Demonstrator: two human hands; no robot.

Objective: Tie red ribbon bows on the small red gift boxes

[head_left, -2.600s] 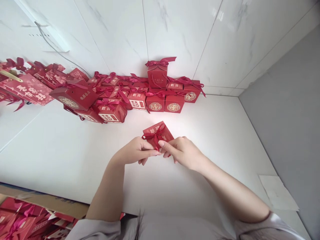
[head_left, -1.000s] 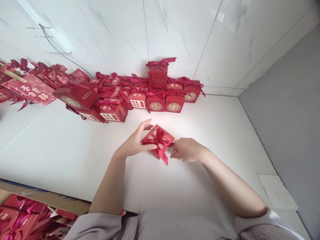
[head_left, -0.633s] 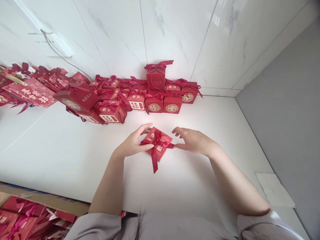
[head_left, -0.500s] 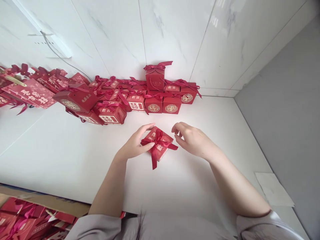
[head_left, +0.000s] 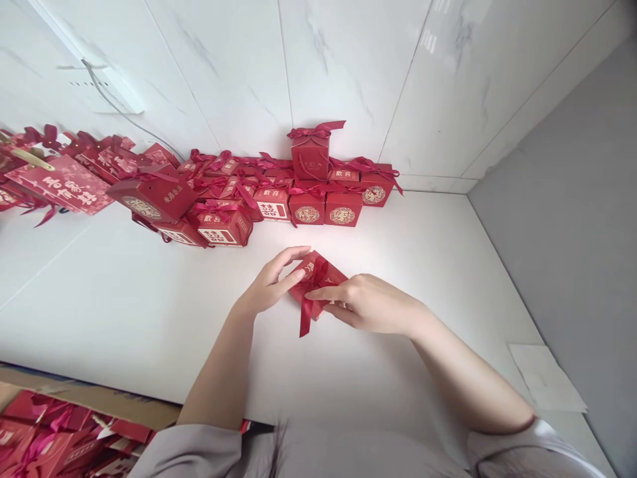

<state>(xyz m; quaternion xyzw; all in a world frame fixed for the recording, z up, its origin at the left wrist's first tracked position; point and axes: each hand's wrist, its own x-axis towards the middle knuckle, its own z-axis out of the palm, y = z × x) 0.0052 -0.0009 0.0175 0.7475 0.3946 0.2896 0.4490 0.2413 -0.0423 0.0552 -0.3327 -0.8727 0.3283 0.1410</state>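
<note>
Two hands work one small red gift box [head_left: 318,282] lying on the white counter [head_left: 423,252], just in front of the row of finished red boxes [head_left: 308,199] against the marble wall; the left hand [head_left: 271,285] steadies the box's left edge, fingers [head_left: 293,252] spread over its top; the right hand [head_left: 371,305] covers the right side, fingers pinched narrowly on the dark red ribbon [head_left: 304,313] at the bow, one tail hanging toward the person. To do this well, judged from here: keep the left hand pressing the box flat; draw the ribbon evenly so the bow stays centred; avoid crushing the card lid.
</note>
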